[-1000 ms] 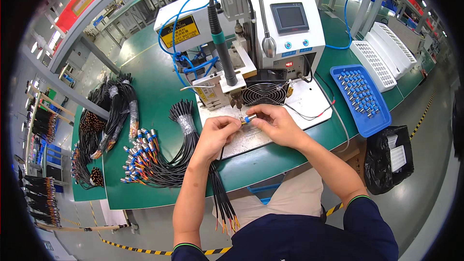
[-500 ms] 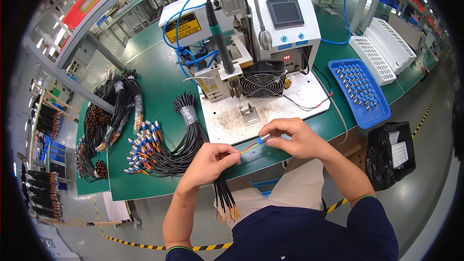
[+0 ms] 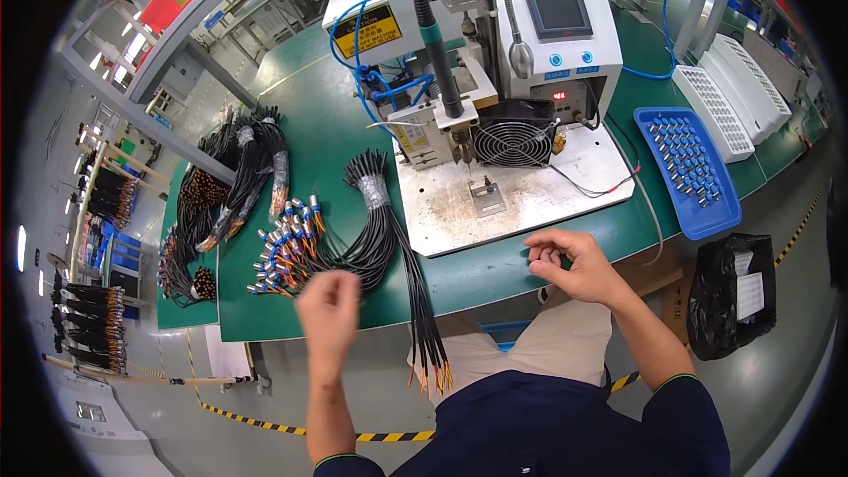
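My left hand (image 3: 329, 314), smeared by motion, is over the table's front edge beside a bundle of black cables (image 3: 358, 252). Whether anything is in its fingers I cannot make out. Several cable ends near it carry small silver-and-blue cylindrical connectors (image 3: 287, 243). Loose black cables (image 3: 428, 327) with bare-looking red, yellow and orange wire ends hang over the front edge between my hands. My right hand (image 3: 572, 267) hovers by the front of the white base plate (image 3: 442, 228), its fingers loosely curled, thumb apart, nothing visible in them.
A soldering machine (image 3: 455, 115) with a round fan stands on the plate. At the right are a blue tray (image 3: 729, 212) of silver-and-blue connectors and white perforated trays (image 3: 707, 115). More cable bundles (image 3: 252, 168) lie far left. A black-bagged bin (image 3: 711, 322) stands below right.
The wired connector is no longer between my hands. My left hand has moved left toward the cable bundle; my right hand has drawn apart from it. The whole view has shifted slightly.
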{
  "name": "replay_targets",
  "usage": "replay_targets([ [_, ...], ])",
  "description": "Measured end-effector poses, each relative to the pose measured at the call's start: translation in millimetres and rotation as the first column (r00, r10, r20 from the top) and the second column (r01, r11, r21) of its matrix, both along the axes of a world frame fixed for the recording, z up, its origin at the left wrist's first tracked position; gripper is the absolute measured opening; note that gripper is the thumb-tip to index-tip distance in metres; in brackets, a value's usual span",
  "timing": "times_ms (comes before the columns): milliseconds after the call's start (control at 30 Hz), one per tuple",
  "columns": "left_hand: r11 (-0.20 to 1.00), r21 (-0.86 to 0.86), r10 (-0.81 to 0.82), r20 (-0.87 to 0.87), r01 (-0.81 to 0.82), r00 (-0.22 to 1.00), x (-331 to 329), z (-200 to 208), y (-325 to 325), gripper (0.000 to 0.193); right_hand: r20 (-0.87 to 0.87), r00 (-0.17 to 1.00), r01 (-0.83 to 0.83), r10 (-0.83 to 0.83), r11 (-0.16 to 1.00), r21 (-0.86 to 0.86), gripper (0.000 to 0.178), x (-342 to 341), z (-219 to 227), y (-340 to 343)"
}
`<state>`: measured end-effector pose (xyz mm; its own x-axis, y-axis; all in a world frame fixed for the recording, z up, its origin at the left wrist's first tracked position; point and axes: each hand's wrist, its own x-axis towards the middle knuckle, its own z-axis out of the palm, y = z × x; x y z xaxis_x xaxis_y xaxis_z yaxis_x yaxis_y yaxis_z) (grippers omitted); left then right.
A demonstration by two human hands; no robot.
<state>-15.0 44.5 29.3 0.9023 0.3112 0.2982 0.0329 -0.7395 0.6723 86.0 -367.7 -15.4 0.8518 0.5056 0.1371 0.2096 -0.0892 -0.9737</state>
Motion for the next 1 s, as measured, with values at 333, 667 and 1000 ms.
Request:
replay_targets([
  [333,0.942,0.245,-0.164,-0.259,0.229,0.952,3,-6,-65,0.014,0.035,0.999,0.011,-0.010,1.000,-0.022,0.034,-3,1,3],
  [667,0.839,0.387,-0.182,-0.463,0.382,0.868,-38,-2,-76,0.007,0.124,0.988,0.104,-0.096,0.993,-0.055,0.030,-11,-1,-16],
  [1000,0.711,-0.460,-0.608,-0.020,0.532,0.794,-20,25,-31,0.025,0.320,0.618,0.754,-0.718,0.657,0.020,0.020,-9,23,-132],
])
